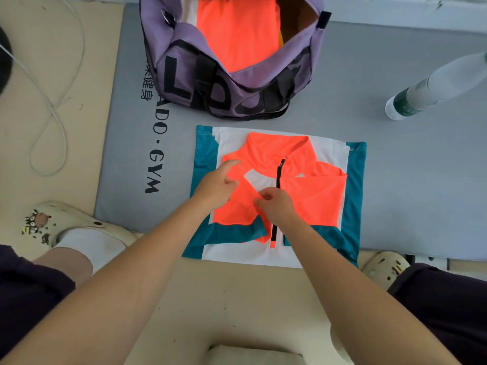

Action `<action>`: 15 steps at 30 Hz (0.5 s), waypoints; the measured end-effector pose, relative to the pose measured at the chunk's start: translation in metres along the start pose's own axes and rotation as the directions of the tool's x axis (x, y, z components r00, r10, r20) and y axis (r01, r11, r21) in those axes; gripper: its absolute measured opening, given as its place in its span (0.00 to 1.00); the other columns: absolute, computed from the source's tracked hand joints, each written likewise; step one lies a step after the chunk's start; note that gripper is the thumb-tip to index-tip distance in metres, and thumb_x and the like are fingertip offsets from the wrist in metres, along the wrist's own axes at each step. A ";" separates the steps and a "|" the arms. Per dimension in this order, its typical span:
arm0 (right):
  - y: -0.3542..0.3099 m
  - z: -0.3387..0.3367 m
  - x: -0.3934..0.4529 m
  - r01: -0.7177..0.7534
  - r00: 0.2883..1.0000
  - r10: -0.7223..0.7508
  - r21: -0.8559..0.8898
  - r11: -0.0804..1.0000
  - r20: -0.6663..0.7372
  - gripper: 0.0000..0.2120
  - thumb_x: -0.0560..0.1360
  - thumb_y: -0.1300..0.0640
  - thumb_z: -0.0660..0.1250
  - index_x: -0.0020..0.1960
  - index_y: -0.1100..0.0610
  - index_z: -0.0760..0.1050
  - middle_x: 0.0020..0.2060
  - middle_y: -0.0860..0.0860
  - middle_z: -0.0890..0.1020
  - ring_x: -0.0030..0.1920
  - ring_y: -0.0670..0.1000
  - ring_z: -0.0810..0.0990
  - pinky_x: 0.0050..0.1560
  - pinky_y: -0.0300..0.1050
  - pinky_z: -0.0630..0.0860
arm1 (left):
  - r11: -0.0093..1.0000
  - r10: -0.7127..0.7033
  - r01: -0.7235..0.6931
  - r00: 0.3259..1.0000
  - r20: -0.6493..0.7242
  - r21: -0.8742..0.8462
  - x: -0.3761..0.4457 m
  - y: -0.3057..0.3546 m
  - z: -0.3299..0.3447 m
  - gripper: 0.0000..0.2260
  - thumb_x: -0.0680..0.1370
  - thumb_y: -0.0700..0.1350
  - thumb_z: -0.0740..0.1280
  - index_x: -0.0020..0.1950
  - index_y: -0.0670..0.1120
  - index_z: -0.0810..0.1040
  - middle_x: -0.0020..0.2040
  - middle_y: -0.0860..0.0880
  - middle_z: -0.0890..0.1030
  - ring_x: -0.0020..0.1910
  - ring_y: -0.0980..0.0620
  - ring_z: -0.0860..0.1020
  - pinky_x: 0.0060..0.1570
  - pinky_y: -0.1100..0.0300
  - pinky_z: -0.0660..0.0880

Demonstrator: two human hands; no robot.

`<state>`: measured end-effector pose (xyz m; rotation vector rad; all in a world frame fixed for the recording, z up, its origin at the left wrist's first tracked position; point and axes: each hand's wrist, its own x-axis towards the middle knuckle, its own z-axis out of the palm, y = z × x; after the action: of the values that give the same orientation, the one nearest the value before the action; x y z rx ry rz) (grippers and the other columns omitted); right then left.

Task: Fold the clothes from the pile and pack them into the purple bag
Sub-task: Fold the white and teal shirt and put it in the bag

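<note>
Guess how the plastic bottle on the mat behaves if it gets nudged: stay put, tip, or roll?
The plastic bottle already lies on its side on the grey mat, so tipping is moot; it would probably roll. It looks clear and thin-walled, so likely light and easy to shift. I can't tell how full it is. The mat's surface may damp the roll somewhat.

A person's left hand (216,187) rests with fingers spread on a folded orange, white and teal jersey (311,196), while the right hand (275,204) pinches orange fabric beside the zip. Beyond the fingertips sits an open purple bag (184,75) holding orange clothing.
</note>
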<state>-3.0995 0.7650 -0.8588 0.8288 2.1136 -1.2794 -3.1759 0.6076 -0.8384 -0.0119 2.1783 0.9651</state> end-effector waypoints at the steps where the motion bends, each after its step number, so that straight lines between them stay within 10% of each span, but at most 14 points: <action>1: 0.001 -0.001 0.000 0.019 1.000 -0.019 0.013 1.000 0.000 0.06 0.74 0.61 0.69 0.50 0.59 0.81 0.43 0.53 0.82 0.44 0.50 0.77 0.46 0.42 0.71 | 0.990 0.051 -0.057 0.997 0.051 0.126 0.005 -0.001 0.000 0.21 0.80 0.45 0.63 0.71 0.63 0.67 0.44 0.51 0.77 0.39 0.50 0.78 0.43 0.53 0.78; 6: 0.013 -0.018 0.002 0.022 1.000 -0.021 -0.064 0.998 0.023 0.11 0.74 0.50 0.71 0.43 0.59 0.80 0.34 0.48 0.78 0.35 0.45 0.75 0.36 0.40 0.70 | 0.850 0.118 -0.102 0.993 0.002 0.517 0.028 -0.004 -0.003 0.09 0.80 0.49 0.63 0.60 0.53 0.71 0.50 0.49 0.80 0.45 0.48 0.77 0.38 0.56 0.69; 10: 0.020 -0.034 0.005 -0.034 0.998 0.041 -0.136 0.990 0.051 0.08 0.73 0.56 0.71 0.37 0.57 0.78 0.28 0.49 0.78 0.23 0.41 0.74 0.25 0.33 0.71 | 0.888 0.142 -0.069 0.982 -0.127 0.455 0.035 -0.011 -0.010 0.04 0.80 0.49 0.64 0.52 0.50 0.75 0.45 0.52 0.80 0.45 0.48 0.78 0.38 0.57 0.68; 15: 0.005 -0.039 0.012 0.094 0.986 -0.078 0.099 0.991 -0.149 0.04 0.73 0.61 0.70 0.40 0.54 0.78 0.33 0.45 0.79 0.35 0.42 0.75 0.33 0.27 0.68 | 0.973 0.091 -0.018 0.948 -0.305 0.232 0.021 -0.022 -0.012 0.11 0.79 0.49 0.66 0.60 0.50 0.70 0.38 0.53 0.75 0.39 0.48 0.76 0.39 0.54 0.71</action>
<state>-3.1081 0.8048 -0.8540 0.9079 2.2325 -1.4251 -3.1919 0.5895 -0.8603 0.0038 2.5865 0.7802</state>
